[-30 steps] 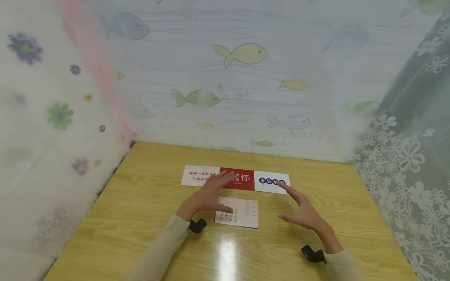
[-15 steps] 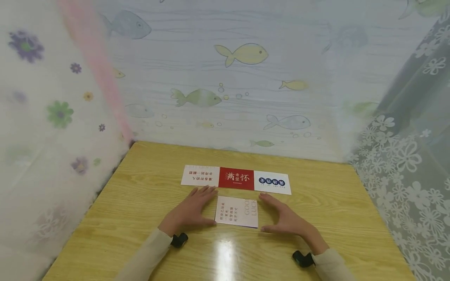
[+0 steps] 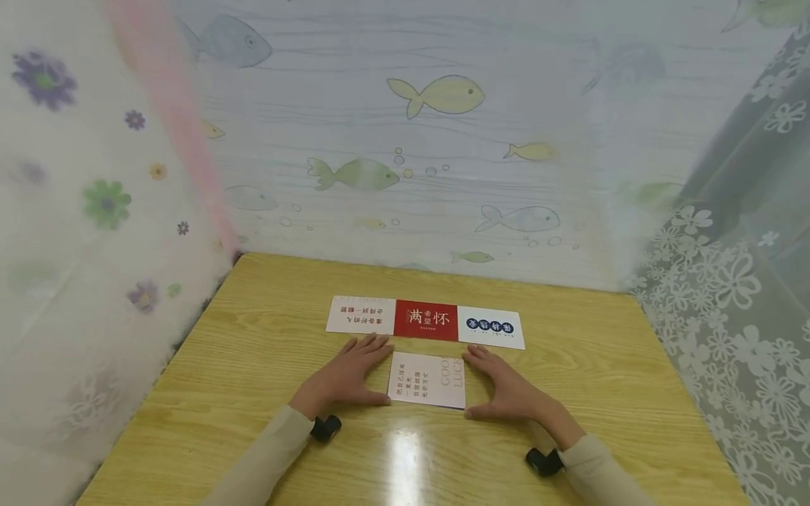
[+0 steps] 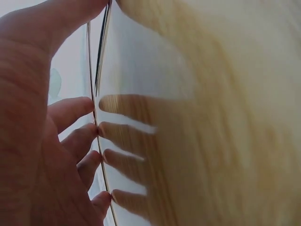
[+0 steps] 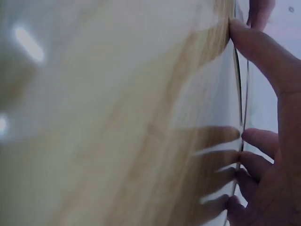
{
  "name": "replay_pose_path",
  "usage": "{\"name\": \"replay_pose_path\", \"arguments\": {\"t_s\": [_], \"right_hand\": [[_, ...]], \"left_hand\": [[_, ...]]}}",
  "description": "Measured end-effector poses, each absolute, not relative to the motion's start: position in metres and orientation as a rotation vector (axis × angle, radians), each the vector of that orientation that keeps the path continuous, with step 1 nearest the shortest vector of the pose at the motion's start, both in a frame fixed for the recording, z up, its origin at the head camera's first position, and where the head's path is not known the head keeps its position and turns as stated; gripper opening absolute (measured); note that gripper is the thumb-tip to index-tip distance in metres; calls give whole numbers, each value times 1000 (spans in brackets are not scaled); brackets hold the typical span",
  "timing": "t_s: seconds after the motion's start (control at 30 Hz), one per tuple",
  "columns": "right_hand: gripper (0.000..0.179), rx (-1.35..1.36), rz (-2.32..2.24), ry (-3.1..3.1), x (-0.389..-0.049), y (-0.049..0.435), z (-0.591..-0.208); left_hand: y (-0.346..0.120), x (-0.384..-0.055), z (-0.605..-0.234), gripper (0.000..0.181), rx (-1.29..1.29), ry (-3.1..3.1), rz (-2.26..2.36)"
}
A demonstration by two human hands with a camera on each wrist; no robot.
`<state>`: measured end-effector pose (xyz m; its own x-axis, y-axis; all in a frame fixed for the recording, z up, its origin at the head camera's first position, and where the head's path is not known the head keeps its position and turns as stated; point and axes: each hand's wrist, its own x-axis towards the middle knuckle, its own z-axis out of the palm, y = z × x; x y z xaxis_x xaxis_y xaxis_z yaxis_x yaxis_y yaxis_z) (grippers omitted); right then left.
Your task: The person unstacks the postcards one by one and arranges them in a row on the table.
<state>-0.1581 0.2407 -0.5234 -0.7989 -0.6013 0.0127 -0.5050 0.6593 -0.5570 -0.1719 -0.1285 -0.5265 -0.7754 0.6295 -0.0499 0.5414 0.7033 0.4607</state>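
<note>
A pale pink card (image 3: pixel 420 379), printed with dark characters and GOOD LUCK, lies flat on the wooden table (image 3: pixel 266 316). A thin blue strip shows under its near edge, perhaps another card below. My left hand (image 3: pixel 346 376) rests at the card's left edge, fingers spread, thumb by the near corner. On the opposite side my right hand (image 3: pixel 514 393) stands likewise, thumb and fingertips at or very near the right edge. Both wrist views show the fingertips of the left hand (image 4: pixel 51 122) and right hand (image 5: pixel 277 155) touching the tabletop beside the card's thin edge.
Behind the pink card, three cards lie in a row: a white one with red characters (image 3: pixel 361 315), a red one (image 3: pixel 426 321) and a white one with blue circles (image 3: pixel 491 327). A fish-patterned curtain (image 3: pixel 436 161) hangs at the table's far edge.
Both hands, earlier raised over the cards, have come down to either side of the pink card. In the last half second the right hand has edged inward, closer to it.
</note>
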Motion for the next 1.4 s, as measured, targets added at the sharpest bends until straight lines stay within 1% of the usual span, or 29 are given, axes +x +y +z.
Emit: {"name": "replay_pose_path", "arguments": {"t_s": [0.6, 1.0, 1.23, 1.4], "right_hand": [[107, -847, -864, 2663, -156, 243, -532], [102, -863, -902, 2662, -159, 239, -528], [94, -843, -964, 2638, -162, 238, -531], [95, -816, -1051, 2625, -160, 241, -536]], "left_hand": [[-125, -171, -528, 98, 932, 2688, 645], [-126, -172, -528, 98, 925, 2678, 699], [-130, -170, -528, 98, 882, 2665, 774], [-129, -171, -535, 98, 882, 2654, 815]]}}
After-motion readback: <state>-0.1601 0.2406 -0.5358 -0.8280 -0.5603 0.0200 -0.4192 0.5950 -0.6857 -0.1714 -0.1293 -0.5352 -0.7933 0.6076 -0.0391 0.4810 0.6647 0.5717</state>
